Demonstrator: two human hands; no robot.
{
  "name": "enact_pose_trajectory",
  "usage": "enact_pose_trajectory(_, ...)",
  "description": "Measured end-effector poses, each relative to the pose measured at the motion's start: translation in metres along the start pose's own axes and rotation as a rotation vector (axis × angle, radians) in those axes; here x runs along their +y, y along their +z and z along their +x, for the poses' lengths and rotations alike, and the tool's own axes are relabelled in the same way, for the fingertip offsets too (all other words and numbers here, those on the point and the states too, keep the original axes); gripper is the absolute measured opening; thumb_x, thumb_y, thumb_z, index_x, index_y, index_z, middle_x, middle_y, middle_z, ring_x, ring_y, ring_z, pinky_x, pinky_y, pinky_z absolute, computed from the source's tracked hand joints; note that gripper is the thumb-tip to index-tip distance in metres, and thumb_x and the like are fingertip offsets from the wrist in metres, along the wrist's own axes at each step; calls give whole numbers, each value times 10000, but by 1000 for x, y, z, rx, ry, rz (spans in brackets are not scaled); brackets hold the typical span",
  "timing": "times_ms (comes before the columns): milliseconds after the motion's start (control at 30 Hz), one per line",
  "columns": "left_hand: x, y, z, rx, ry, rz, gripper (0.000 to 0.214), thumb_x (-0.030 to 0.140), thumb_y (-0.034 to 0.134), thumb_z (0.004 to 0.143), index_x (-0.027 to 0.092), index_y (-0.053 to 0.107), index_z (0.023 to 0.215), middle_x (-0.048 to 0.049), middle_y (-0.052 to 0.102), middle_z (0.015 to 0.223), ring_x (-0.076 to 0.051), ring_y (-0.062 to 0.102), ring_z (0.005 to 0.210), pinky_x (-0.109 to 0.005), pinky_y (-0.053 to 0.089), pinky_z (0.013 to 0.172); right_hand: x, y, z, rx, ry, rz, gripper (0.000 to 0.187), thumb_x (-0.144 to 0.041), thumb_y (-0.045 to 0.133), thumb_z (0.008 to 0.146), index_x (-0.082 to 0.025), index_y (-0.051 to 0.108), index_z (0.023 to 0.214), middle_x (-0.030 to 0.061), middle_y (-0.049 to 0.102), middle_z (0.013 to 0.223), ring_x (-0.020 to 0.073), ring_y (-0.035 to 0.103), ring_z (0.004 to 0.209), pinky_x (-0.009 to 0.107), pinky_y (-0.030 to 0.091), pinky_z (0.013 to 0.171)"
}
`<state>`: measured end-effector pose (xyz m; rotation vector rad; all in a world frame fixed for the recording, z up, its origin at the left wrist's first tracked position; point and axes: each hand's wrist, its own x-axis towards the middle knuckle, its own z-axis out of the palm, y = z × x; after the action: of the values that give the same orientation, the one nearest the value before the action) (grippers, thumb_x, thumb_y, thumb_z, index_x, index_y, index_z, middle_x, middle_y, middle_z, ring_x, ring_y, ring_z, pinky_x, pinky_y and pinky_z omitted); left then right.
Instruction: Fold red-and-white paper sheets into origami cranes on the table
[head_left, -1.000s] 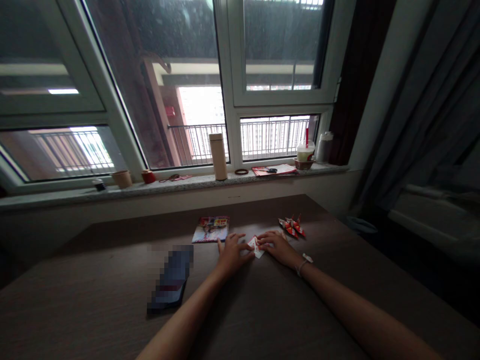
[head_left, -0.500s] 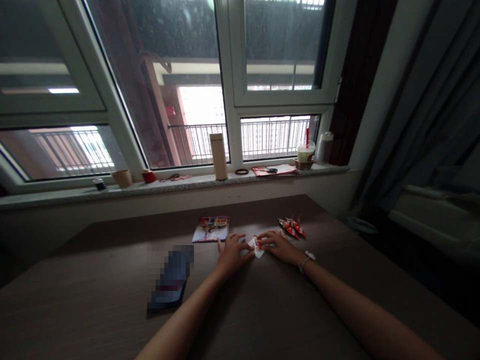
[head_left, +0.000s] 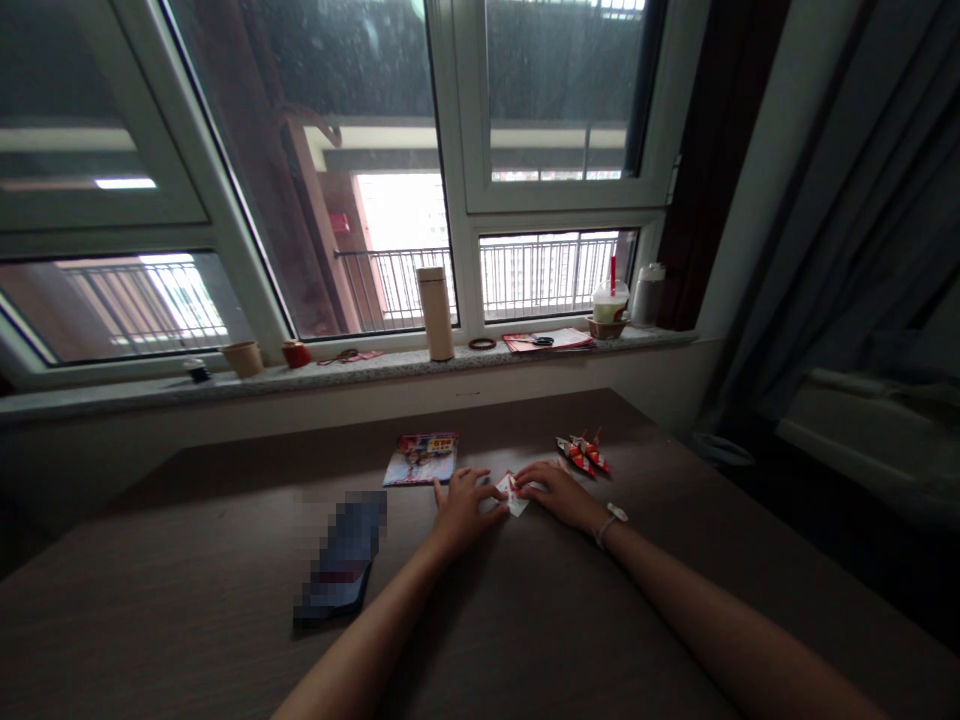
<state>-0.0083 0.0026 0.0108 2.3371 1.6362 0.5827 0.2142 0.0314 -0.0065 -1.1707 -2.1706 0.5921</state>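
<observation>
A small piece of folded paper (head_left: 515, 500), white with red print, lies on the brown table between my hands. My left hand (head_left: 463, 508) has its thumb and index finger on the paper's left edge, with the other fingers arched on the tabletop. From the right, the curled fingertips of my right hand (head_left: 556, 491) grip the paper's upper right side and cover part of it. Just beyond the right hand stand red-and-white folded paper figures (head_left: 583, 453). A colourful printed sheet or packet (head_left: 421, 459) lies beyond my left hand.
A dark, pixel-blurred object (head_left: 343, 560) lies left of my left forearm. Along the windowsill (head_left: 352, 372) stand a beige flask (head_left: 436, 313), a paper cup (head_left: 244, 358), a drink cup with a red straw (head_left: 610, 300), and scissors (head_left: 543, 341) on papers.
The fingers of my right hand have shifted very slightly on the paper. Otherwise the hands and paper keep their places; the view has drifted a little.
</observation>
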Motion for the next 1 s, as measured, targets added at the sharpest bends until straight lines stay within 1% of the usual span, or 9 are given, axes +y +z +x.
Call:
enact_pose_trajectory(67,0,0,-1,15,1,5,217,473,663,833,373,741,1009,-21,537,1410,-352,343,1370,-762,12,1087,0,-1,0,2,-9,12,256,-300,504,942,-253,722,1068,58,695,1152,246,555,1155,513,228,1131)
enact_pose_trajectory(167,2,0,-2,33,-7,12,221,484,640,846,362,744,999,-21,547,1398,-357,347,1369,-761,8,1090,-1,-3,1,20,-11,-31,279,-239,490,943,-276,703,1119,52,683,1138,240,544,1141,512,232,1117)
enact_pose_trajectory(233,3,-1,-2,37,-14,12,232,488,635,848,362,741,1011,-22,554,1389,-361,347,1369,-761,4,1091,-2,-3,0,26,-36,-77,261,-227,513,933,-288,721,1079,52,675,1104,244,520,1151,503,244,1109)
enact_pose_trajectory(367,5,-3,-2,37,-39,26,258,476,644,840,376,728,1063,-25,550,1389,-361,347,1368,-760,20,1093,-5,-3,-1,69,-107,-146,171,-281,581,920,-295,751,924,45,632,1096,239,464,1189,482,234,1122)
enact_pose_trajectory(467,5,-4,-2,11,-72,33,257,472,640,841,407,731,1072,-19,534,1405,-363,336,1372,-755,20,1097,-7,-1,-2,70,-126,-159,138,-315,612,911,-301,748,894,32,605,1157,231,443,1210,488,199,1136)
enact_pose_trajectory(600,4,-5,0,-14,-97,26,260,485,651,827,437,735,1067,-10,519,1424,-380,305,1382,-758,-15,1088,-12,1,-2,19,-106,-125,121,-317,620,907,-283,737,904,21,645,1129,236,426,1232,476,209,1127)
enact_pose_trajectory(667,4,-4,0,-15,-101,23,270,496,660,815,440,734,1068,-15,515,1429,-385,295,1384,-762,-26,1080,-16,3,0,2,-71,-115,129,-316,609,911,-269,730,920,23,667,1098,245,426,1240,493,196,1127)
enact_pose_trajectory(800,2,-3,0,2,-109,29,302,512,676,793,431,729,1080,-21,507,1433,-381,293,1385,-745,-24,1091,-24,5,2,11,11,-135,160,-318,579,926,-262,728,919,35,672,1083,262,441,1233,578,105,1133)
enact_pose_trajectory(1000,2,-2,0,20,-116,27,333,513,688,782,410,717,1097,-26,509,1425,-369,302,1380,-746,-8,1091,-32,8,3,27,31,-198,142,-329,601,914,-296,737,938,29,663,1048,268,451,1223,624,31,1137)
